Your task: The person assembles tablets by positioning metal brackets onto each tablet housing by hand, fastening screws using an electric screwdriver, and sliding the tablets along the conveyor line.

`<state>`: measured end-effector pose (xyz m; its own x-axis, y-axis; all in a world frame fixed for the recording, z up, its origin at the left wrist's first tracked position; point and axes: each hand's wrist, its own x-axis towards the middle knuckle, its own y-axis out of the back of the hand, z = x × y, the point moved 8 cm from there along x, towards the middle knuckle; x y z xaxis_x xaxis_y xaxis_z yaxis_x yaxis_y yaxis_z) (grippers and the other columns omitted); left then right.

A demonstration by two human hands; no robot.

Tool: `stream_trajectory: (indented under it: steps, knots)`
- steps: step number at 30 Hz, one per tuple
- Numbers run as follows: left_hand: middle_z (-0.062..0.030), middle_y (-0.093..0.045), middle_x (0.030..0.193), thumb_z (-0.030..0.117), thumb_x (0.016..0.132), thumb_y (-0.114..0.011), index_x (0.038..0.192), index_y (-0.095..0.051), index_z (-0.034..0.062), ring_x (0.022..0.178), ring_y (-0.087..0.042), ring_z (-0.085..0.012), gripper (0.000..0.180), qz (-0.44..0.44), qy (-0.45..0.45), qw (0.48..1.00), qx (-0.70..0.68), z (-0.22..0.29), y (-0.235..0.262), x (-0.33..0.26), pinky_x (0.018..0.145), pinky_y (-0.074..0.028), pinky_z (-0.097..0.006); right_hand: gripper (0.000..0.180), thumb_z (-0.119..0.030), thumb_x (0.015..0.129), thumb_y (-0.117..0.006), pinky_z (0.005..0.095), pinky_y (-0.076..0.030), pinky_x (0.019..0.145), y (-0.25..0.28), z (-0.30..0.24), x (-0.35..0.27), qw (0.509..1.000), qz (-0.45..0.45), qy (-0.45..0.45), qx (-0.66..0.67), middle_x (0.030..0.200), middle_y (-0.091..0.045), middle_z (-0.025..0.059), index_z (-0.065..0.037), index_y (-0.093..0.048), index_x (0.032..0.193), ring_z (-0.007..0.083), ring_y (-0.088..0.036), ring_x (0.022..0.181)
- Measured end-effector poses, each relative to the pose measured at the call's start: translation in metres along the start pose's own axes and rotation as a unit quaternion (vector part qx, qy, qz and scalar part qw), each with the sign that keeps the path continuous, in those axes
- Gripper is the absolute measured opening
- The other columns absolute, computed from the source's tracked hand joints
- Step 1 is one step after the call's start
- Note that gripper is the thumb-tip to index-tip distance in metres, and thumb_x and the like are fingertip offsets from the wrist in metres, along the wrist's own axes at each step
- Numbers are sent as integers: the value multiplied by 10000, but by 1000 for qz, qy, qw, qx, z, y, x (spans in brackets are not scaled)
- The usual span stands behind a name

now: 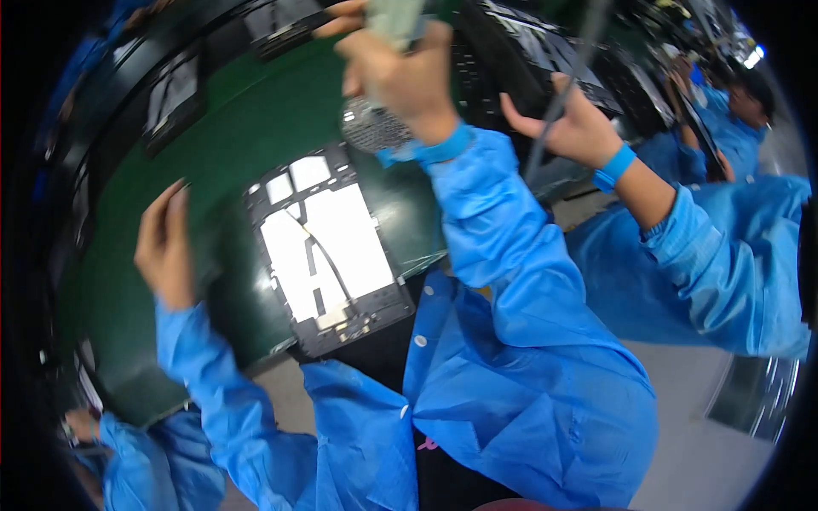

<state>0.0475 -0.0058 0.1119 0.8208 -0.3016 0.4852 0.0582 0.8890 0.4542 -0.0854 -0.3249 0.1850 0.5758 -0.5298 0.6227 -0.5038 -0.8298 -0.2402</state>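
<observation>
An opened tablet (354, 226) lies tilted at the table's near edge, its inner side up, with white panels, a dark cable and a black frame. My left hand (165, 247) is raised to the left of it, fingers stretched and holding nothing; it is a little blurred. Beyond the tablet's far right corner, my right hand (405, 81) is closed round a pale grey-green object (394, 19). Its upper end is cut off by the picture's edge, and I cannot make out its kind. Below that hand is a round, silvery, perforated piece (373, 128).
The table has a green mat (111, 204). More tablets, such as this one (173, 98), lie along its far side. At right, a co-worker's hand (584, 128) with a blue wristband reaches in past a grey rod (569, 85). Another person's hand (83, 424) is at lower left.
</observation>
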Motion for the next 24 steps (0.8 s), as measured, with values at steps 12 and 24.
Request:
stream_trajectory:
  steps: [12, 24]
  knots:
    - [-83, -734, 950, 144, 962, -681, 1107, -739, 27, 878, -700, -137, 195, -93, 16, 993, -71, -18, -89, -3, 775, -537, -271, 349, -25, 874, -536, 269, -479, 457, 39, -8, 16, 994, 110, 0, 10, 1005, -722, 198, 99, -602, 1193, 148, -551, 467]
    - [-147, -717, 1210, 149, 926, -732, 1147, -748, 14, 1137, -660, -191, 259, -215, 136, 952, -169, -58, -56, -6, 1030, -478, -292, 340, 24, 860, -519, 248, -457, 409, 15, 14, -5, 993, 61, -59, -82, 982, -725, 177, 108, -613, 1175, 126, -544, 452]
